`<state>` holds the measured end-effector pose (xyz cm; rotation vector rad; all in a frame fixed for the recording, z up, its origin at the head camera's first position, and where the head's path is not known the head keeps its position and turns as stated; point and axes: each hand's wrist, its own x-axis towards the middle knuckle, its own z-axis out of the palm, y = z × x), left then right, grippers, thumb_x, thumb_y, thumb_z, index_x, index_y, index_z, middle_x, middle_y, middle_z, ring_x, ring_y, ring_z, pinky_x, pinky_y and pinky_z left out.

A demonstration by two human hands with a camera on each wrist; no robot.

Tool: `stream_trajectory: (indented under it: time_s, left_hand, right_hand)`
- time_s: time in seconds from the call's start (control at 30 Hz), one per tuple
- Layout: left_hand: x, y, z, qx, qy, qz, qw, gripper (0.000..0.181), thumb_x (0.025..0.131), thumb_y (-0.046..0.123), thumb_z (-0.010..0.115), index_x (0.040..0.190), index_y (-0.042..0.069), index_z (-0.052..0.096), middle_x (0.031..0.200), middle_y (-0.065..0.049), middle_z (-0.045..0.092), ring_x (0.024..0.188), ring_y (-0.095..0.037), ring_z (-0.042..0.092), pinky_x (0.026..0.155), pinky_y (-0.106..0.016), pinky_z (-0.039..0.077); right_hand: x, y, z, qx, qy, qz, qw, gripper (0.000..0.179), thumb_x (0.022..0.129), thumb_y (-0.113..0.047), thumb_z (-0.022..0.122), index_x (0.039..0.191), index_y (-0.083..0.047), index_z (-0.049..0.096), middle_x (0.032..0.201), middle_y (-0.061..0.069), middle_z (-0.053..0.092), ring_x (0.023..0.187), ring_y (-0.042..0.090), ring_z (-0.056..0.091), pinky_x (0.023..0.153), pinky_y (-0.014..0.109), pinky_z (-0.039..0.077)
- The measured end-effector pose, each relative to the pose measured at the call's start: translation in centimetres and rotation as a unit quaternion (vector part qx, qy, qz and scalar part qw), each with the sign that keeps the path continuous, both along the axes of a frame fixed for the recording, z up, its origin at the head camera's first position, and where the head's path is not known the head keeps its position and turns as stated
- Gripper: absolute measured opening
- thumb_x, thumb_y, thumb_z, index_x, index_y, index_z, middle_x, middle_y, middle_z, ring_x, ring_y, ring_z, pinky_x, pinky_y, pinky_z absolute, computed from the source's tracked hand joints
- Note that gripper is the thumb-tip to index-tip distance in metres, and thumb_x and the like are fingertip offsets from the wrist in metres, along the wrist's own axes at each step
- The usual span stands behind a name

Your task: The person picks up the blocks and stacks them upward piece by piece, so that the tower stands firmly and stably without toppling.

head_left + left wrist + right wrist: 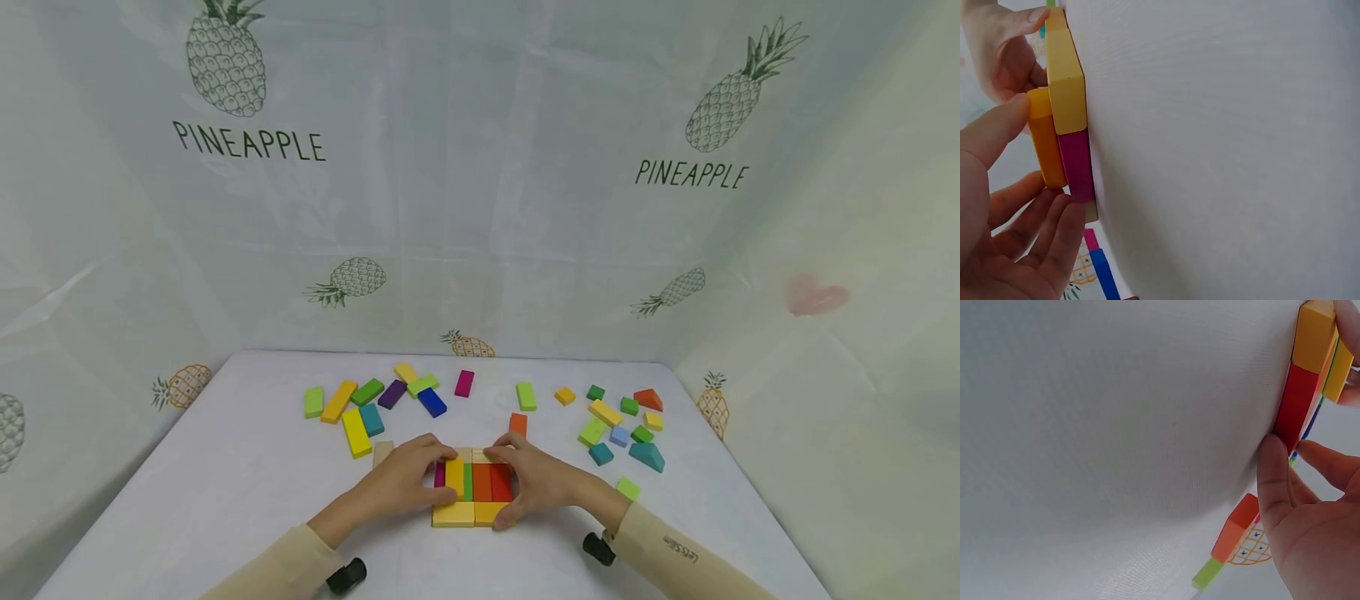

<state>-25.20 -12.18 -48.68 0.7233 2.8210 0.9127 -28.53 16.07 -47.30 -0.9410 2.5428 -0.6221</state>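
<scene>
A flat rectangle of wooden blocks lies before me on the table. My left hand (411, 477) pinches an orange-yellow block (454, 478) between thumb and fingers; in the left wrist view this block (1047, 139) stands above the bottom layer. Beside it run a green block (468, 482), an orange-red block (482, 482) and a red block (501, 483). A purple block (1076, 165) shows at the left side. Yellow blocks (453, 514) form the front row. My right hand (543, 481) grips the rectangle's right side, thumb at the front, fingers at the back.
Loose coloured blocks lie behind on both sides, among them a yellow one (357, 433), a blue one (432, 402) and a teal triangle (647, 456). An orange block (518, 424) lies just behind my right hand. A pineapple-printed cloth (480, 208) hangs behind the table.
</scene>
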Motion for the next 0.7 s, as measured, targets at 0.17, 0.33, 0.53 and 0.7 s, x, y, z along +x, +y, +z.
stream_trajectory:
  time_s: [0.17,0.33,0.53,0.7]
  left_hand:
    - [0.0,0.0,-0.2,-0.001,-0.006,-0.001,1.0000,0.058,0.088,0.049,0.086,0.136,0.021,0.071,0.117,0.007,0.065,0.107,-0.013,0.060,0.098,-0.043,0.059]
    - [0.1,0.2,0.0,-0.006,-0.010,0.005,0.9999,0.058,0.087,0.047,0.087,0.136,0.020,0.071,0.118,0.006,0.067,0.108,-0.015,0.061,0.099,-0.044,0.059]
    - [0.2,0.5,0.7,-0.014,-0.013,0.009,0.9998,0.059,0.085,0.043,0.089,0.135,0.017,0.072,0.119,0.002,0.069,0.110,-0.018,0.062,0.100,-0.046,0.059]
    - [0.2,0.6,0.8,-0.022,-0.010,0.014,0.9996,0.058,0.085,0.043,0.090,0.134,0.017,0.072,0.119,0.002,0.069,0.108,-0.017,0.062,0.099,-0.045,0.059]
  right_hand:
    - [0.0,0.1,-0.1,-0.002,-0.001,-0.001,1.0000,0.096,0.079,-0.051,0.093,0.157,-0.014,0.050,0.149,0.001,0.043,0.127,0.014,0.051,0.110,0.037,0.053]
    - [0.0,0.0,-0.1,0.001,-0.003,-0.003,1.0000,0.097,0.079,-0.051,0.092,0.158,-0.016,0.049,0.150,0.000,0.043,0.129,0.015,0.051,0.111,0.039,0.052]
    - [0.0,0.2,0.4,-0.013,-0.011,-0.001,0.9999,0.095,0.083,-0.051,0.090,0.160,-0.016,0.046,0.153,0.003,0.042,0.122,0.013,0.053,0.105,0.031,0.054]
    - [-0.9,0.7,1.0,-0.043,0.030,-0.009,0.9986,0.078,0.093,-0.043,0.082,0.157,-0.011,0.050,0.150,0.009,0.046,0.105,0.016,0.059,0.088,0.023,0.056]
